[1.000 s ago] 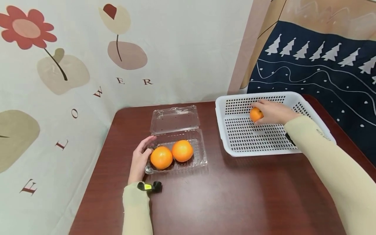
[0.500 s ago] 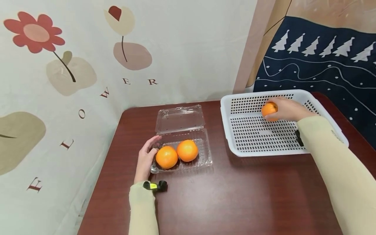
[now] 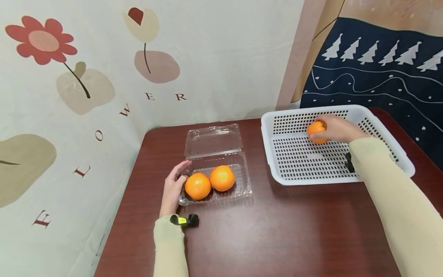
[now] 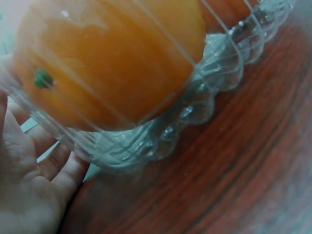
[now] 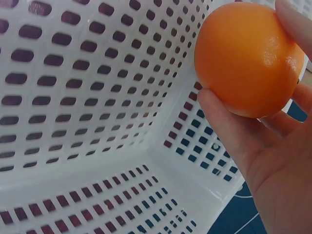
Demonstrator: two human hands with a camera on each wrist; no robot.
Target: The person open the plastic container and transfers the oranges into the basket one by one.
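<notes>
A dark red-brown bench (image 3: 277, 231) spans the lower frame. Upon it, at upper right, stands a white perforated basket (image 3: 311, 182). A clear plastic container (image 3: 228, 198) lies at centre, its lid (image 3: 212, 140) folded back toward the top of the frame. The right hand (image 3: 337, 129), inside the basket's outline, grips the held orange (image 3: 315, 132). The left hand (image 3: 173, 188), fingers relaxed and extended, touches the container's left end. Within the container, a left orange (image 3: 198, 186) and a right orange (image 3: 222, 178) sit side by side.

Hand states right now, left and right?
Left hand: open, against the side of the clear container.
Right hand: closed around an orange, holding it.
</notes>
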